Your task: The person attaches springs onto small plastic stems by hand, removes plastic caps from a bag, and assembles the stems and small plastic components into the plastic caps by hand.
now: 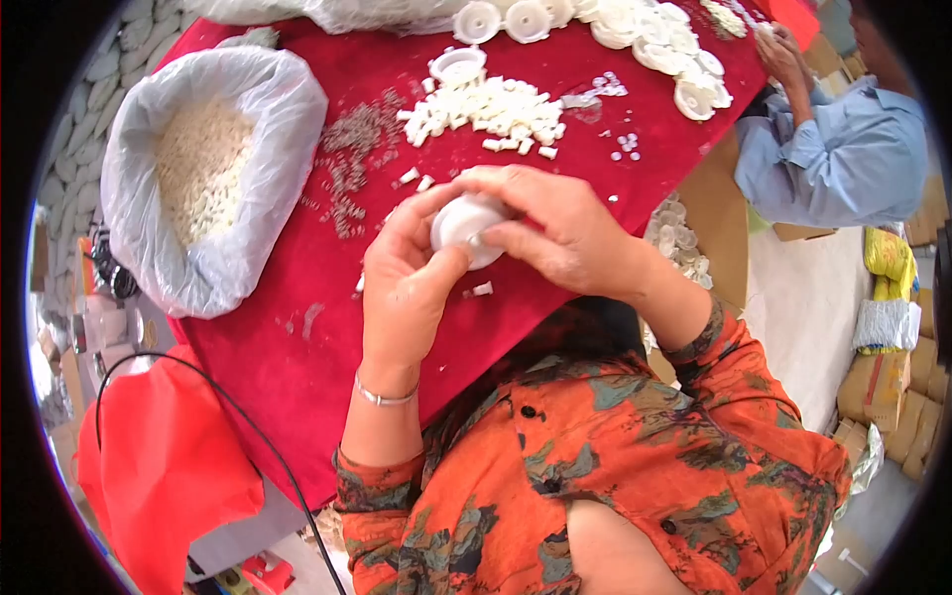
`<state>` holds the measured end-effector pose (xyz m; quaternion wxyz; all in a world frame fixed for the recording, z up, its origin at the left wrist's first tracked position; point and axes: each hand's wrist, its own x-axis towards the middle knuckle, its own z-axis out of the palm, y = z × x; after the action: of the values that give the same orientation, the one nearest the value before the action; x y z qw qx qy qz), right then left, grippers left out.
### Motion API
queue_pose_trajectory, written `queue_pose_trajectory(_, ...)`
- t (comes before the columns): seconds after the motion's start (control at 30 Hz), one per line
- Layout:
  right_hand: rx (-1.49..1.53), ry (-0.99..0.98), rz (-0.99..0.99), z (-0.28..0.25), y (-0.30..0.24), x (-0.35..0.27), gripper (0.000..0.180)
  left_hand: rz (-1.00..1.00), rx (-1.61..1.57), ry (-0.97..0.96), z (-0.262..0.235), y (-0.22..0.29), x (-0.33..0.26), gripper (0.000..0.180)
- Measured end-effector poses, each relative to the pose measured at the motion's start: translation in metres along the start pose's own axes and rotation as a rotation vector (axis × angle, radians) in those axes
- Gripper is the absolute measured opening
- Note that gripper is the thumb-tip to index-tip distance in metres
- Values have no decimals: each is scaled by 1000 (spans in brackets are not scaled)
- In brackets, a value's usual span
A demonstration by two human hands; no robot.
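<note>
Both my hands are closed round a round white plastic part (462, 220), held above the red cloth. My left hand (412, 263) grips its left side, with the thumb near the front. From the right, my right hand (555, 226) wraps over the top, and its thumb presses on the part's face. The fingers hide much of its rim. Just beyond my hands lies a pile of short white plastic cylinders (486, 109), and a few loose ones are scattered near my fingers. A small white cylinder (482, 290) rests on the cloth below the held part.
A plastic-lined bag of small pale pieces (203, 164) stands at left. Small metal pieces (357, 139) lie beside it. White round parts (654, 45) are heaped at the far right. Clear round pieces (674, 238) sit in a box by the table edge. A co-worker in blue (843, 149) works at right.
</note>
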<state>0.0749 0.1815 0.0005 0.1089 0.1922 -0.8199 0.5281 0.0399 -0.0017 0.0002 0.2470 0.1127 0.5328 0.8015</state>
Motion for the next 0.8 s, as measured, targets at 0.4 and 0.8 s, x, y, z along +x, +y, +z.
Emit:
queue_pose_trajectory(0.4, 75, -29, -75, -6, 12, -3, 37, -10, 97, 5, 3, -8, -6, 56)
queue_pose_trajectory(0.8, -17, -64, 60, -20, 19, 7, 33, 49, 69, 148, 5, -8, 0, 45)
